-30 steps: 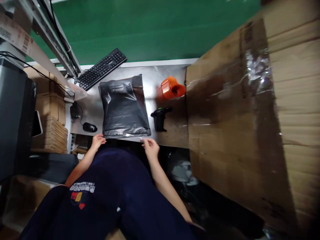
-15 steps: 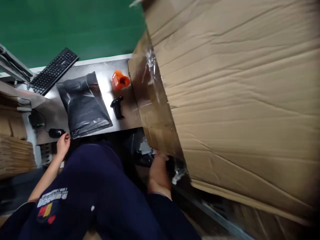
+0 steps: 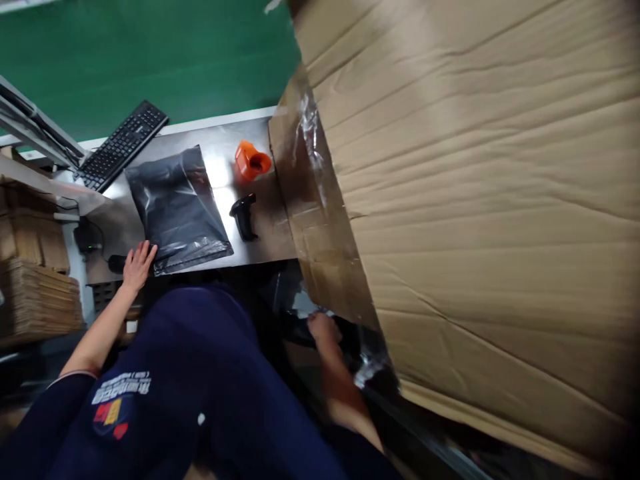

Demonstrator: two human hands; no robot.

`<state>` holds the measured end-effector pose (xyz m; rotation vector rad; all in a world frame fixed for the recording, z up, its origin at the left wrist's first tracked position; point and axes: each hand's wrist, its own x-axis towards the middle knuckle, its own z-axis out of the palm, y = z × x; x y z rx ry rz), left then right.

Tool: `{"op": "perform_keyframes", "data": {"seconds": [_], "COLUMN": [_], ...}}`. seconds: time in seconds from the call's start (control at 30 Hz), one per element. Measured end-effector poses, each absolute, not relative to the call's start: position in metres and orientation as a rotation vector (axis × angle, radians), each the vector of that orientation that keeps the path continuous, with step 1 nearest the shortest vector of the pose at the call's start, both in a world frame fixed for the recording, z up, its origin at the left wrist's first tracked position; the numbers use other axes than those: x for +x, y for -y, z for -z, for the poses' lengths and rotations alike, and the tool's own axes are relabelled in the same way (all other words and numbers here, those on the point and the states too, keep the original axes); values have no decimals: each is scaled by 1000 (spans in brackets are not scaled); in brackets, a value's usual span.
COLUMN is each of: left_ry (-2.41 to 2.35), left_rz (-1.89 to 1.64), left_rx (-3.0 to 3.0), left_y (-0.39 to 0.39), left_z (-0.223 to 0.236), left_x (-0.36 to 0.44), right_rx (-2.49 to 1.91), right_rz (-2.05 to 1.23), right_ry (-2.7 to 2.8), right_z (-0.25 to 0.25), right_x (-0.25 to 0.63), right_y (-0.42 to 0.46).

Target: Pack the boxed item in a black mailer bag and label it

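Cardboard box: the brown box (image 3: pixel 480 200) is filling the right side, its creased face showing long folds and its edge carrying shiny tape.
Metal table: the table (image 3: pixel 267 243) is reflecting a bright patch between the bag and the orange holder.
Black plastic bag: the bag (image 3: pixel 177 207) is lying flat on the table, left of the scanner, looking dark and glossy, with soft wrinkles across its middle and a crinkled, shinier band along the edge nearest the person.
Cardboard stack: brown sheets (image 3: pixel 40 300) are sitting piled at the far left.
Keyboard: the black keyboard (image 3: pixel 123 147) is lying slantwise beyond the bag's left side.
Right hand: the hand (image 3: pixel 326 328) is reaching below the table's level, beside the box's lower edge, near dark material; whether it is gripping anything, I cannot tell.
Left hand: the hand (image 3: pixel 139 265) is opening flat, fingers slightly apart, fingertips touching the bag's near left edge.
Orange holder: the holder (image 3: pixel 251 160) is resting beyond the scanner.
Scanner: the black scanner (image 3: pixel 244 217) is resting just right of the bag.
Mouse: the black mouse (image 3: pixel 117 264) is lying just beside the left hand.
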<state>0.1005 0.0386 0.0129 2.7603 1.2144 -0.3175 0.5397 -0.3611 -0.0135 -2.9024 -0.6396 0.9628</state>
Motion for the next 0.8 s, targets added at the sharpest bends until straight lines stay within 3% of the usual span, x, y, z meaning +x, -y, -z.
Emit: {"op": "perform_keyframes", "data": {"seconds": [0.1, 0.27, 0.33, 0.4, 0.57, 0.8], "left_ry": [-1144, -1062, -1015, -970, -929, -719], "left_rz": [468, 673, 723, 787, 884, 874], "left_rx": [2784, 2781, 2789, 2791, 2794, 2721], "left_y": [-45, -56, -59, -62, -69, -69], "left_z": [-17, -17, -18, -22, -34, -26], "left_x": [102, 107, 109, 111, 118, 102], "right_rx": [-2740, -1864, -1695, -1592, -1442, -1235], "right_rz": [-920, 151, 397, 420, 106, 62], "right_ry": [1145, 1946, 2042, 2183, 2439, 2459], "right_z": [41, 47, 51, 60, 81, 87], "right_x": [530, 519, 522, 524, 520, 524], "right_y": [309, 184, 134, 94, 44, 71]}}
